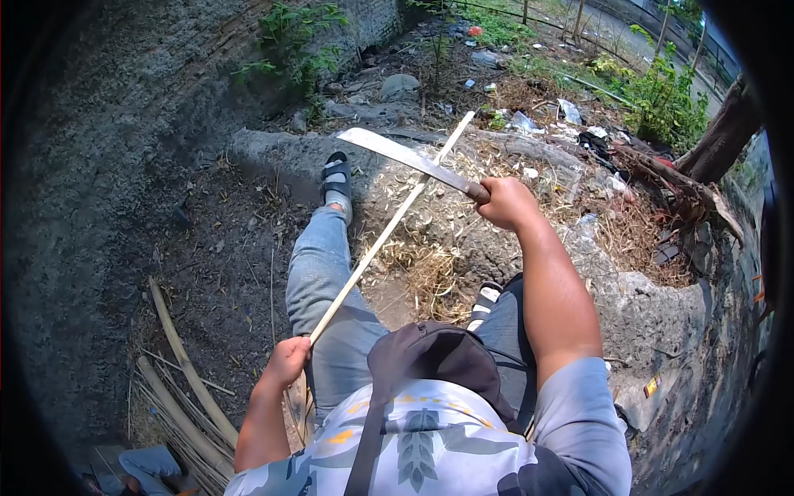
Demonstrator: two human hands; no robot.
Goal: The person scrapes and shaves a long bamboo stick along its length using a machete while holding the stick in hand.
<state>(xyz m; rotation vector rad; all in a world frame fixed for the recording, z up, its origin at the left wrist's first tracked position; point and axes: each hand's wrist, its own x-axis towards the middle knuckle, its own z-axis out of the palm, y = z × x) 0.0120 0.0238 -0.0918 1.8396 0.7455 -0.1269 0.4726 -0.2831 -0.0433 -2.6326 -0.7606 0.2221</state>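
My left hand (289, 361) is closed around the near end of a long, thin, pale strip of bamboo or wood (365, 266), beside my thigh. The strip slants up and away to the right, its far end above the rough ledge. My right hand (506, 203) grips the dark handle of a machete (397, 153). Its broad, curved blade points left and crosses the strip near the far end. Blade and strip appear to touch there. Pale shavings (426, 264) lie on the ground between my feet.
Long split poles (178, 413) lie at the lower left, near another person's trouser leg (149, 467). A rough wall (107, 207) rises on the left. Beyond the stone ledge (277, 149) are litter and plants. A tree trunk (724, 136) leans at the right. A dark bag (397, 355) hangs at my waist.
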